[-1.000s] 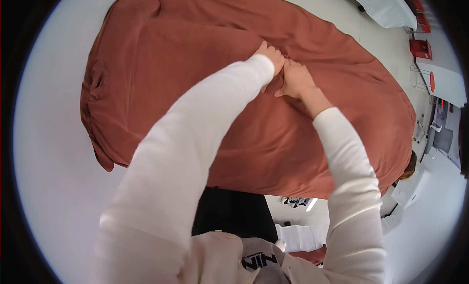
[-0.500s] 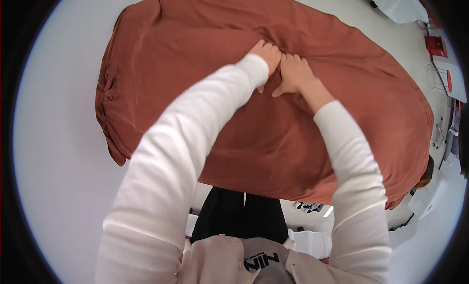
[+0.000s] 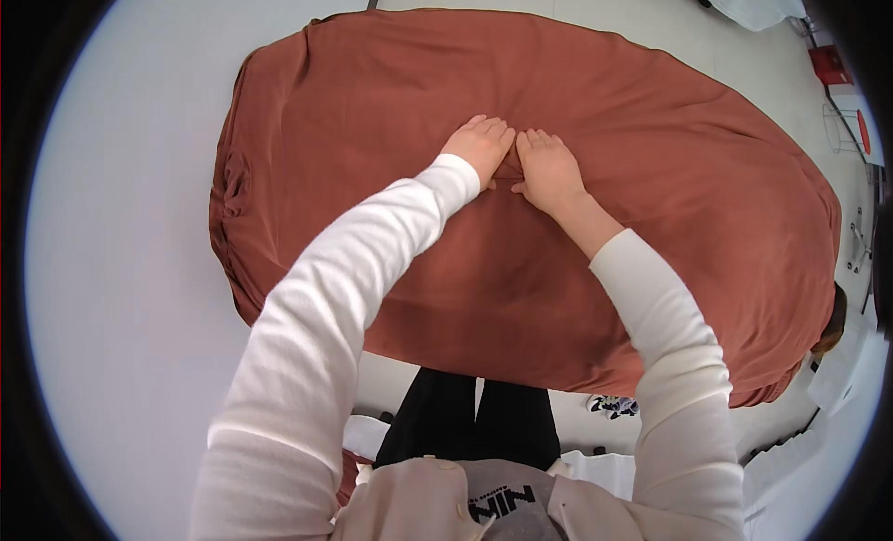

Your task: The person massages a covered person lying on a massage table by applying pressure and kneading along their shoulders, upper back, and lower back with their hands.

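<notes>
A rust-red cloth (image 3: 521,290) covers a large rounded form across the middle of the head view. Near its centre, my left hand (image 3: 481,148) rests on the cloth with its fingers stretched out and its thumb apart. My right hand (image 3: 551,172) lies just to the right of it, also flat on the cloth, fingers extended and thumb pointing left. The two hands are close together, with fine creases in the cloth between them. Neither hand holds anything. What lies beneath the cloth is hidden.
Brown hair (image 3: 832,322) shows past the cloth's right end. Shoes (image 3: 612,406) stand on the floor below its near edge. At the upper right are a white-draped surface (image 3: 758,3), a red box (image 3: 828,65) and a red-topped stool (image 3: 863,132).
Both hands have come nearer over the cloth and their fingers have straightened from a more bent, pressing pose. The view has shifted, showing more floor beyond the cloth's far edge.
</notes>
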`<state>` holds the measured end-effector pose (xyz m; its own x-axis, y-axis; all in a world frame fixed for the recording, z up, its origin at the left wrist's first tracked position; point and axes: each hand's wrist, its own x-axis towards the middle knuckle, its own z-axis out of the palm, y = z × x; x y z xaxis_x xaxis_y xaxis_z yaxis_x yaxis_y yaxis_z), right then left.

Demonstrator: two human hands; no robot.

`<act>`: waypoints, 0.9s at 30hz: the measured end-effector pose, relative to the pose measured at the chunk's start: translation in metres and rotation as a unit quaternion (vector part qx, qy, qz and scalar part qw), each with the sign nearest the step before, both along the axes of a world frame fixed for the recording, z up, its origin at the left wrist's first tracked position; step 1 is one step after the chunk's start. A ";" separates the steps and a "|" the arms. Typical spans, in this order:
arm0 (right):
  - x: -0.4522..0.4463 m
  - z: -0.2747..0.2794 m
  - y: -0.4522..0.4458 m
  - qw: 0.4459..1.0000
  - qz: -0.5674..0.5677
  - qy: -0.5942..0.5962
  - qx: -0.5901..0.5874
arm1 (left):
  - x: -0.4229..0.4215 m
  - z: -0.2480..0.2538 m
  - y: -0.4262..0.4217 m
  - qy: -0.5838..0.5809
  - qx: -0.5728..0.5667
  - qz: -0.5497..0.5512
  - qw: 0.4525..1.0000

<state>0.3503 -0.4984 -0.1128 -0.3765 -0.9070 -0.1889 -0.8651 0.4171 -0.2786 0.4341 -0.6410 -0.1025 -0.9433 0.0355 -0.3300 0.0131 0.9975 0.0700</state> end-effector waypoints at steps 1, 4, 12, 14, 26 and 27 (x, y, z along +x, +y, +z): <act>0.001 -0.001 0.002 1.000 0.001 -0.005 -0.013 | 0.003 -0.004 -0.001 0.036 0.014 -0.001 0.999; -0.003 0.002 0.006 1.000 0.026 -0.003 0.014 | 0.001 -0.008 0.002 0.007 0.001 -0.010 1.000; -0.024 -0.007 -0.021 0.993 -0.001 -0.021 0.114 | -0.035 -0.009 -0.002 -0.048 -0.096 -0.049 0.993; -0.022 -0.005 -0.018 0.994 -0.006 -0.020 0.103 | -0.039 -0.001 -0.005 -0.096 -0.031 -0.049 0.994; -0.016 0.019 0.025 0.980 -0.102 -0.155 -0.068 | -0.019 0.032 -0.046 -0.030 0.148 -0.014 0.988; -0.019 0.025 0.022 0.980 -0.100 -0.156 -0.066 | -0.018 0.029 -0.059 0.003 0.133 0.007 0.991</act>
